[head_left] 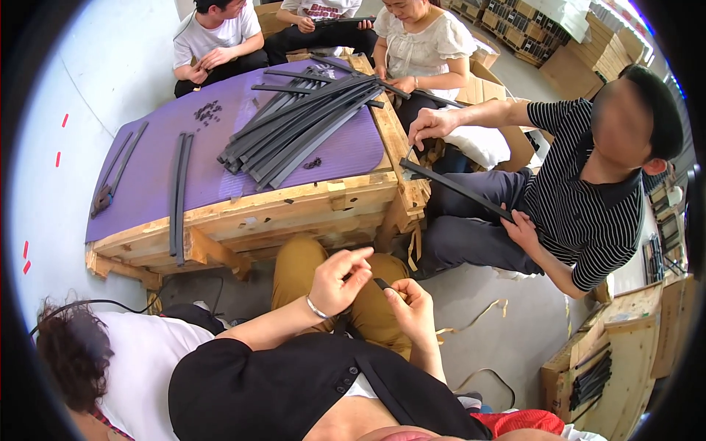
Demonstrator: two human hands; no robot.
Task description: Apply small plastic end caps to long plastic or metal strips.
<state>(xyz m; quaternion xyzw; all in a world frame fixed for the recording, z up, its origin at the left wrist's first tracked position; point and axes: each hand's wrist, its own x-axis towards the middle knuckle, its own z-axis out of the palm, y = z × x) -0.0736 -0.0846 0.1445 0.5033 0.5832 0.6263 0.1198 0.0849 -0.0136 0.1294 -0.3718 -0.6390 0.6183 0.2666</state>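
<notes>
In front of my lap, my right hand [413,307] pinches a black strip [382,284] between thumb and fingers. Only a short end of that strip shows beyond my fingertips; its full length I cannot make out. Just to its left, my left hand [340,283], with a silver bracelet at the wrist, is raised with the index finger stretched out. The thumb lies a little below that finger, its tip apart from it, and nothing can be seen between them. The two hands do not touch.
Ahead stands a wooden crate [294,213] topped by a purple mat [151,176] with a pile of black strips [301,125] and small dark pieces [208,112]. At right a person [588,176] holds a long strip [463,192]. Others sit behind the crate; one is close at left.
</notes>
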